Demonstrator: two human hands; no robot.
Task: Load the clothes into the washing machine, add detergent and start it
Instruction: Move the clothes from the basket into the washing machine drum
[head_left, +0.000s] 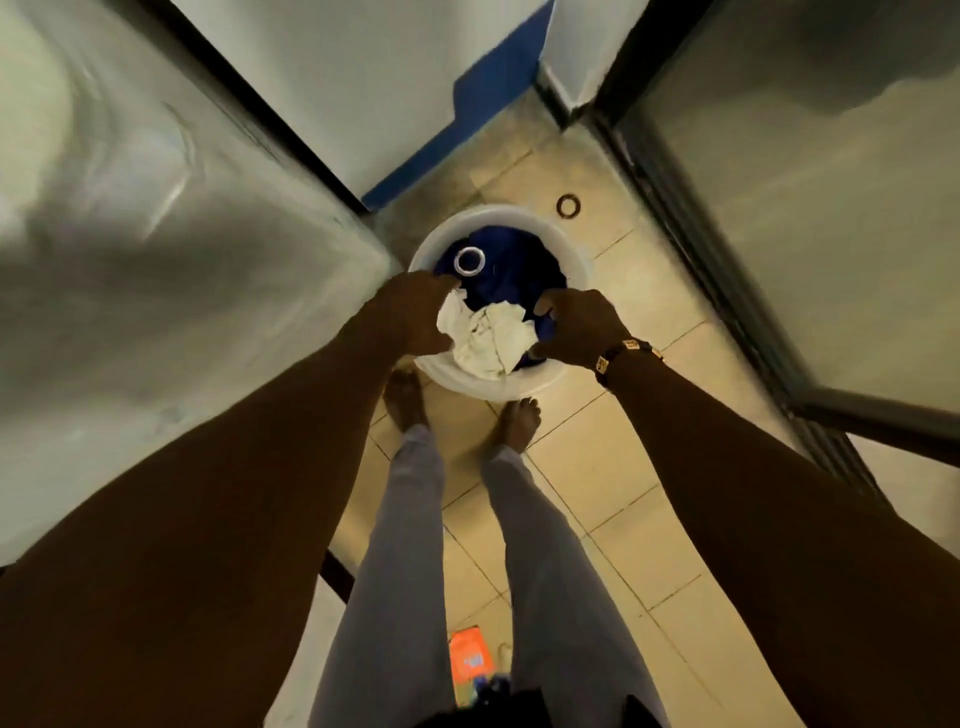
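Note:
A white round basket (574, 244) stands on the tiled floor in front of my bare feet. It holds dark blue clothes (524, 265) with a white ring print, and a crumpled white garment (491, 338) lies on top at the near side. My left hand (415, 312) grips the white garment's left edge. At the basket's near right, my right hand (576, 325) has its fingers curled into the clothes. An orange detergent packet (469, 665) lies on the floor between my legs.
A large grey metal surface (156, 234) fills the left side. A dark-framed glass door (810, 208) stands on the right. A round floor drain (569, 205) lies beyond the basket. A white wall with a blue base strip (493, 78) runs behind.

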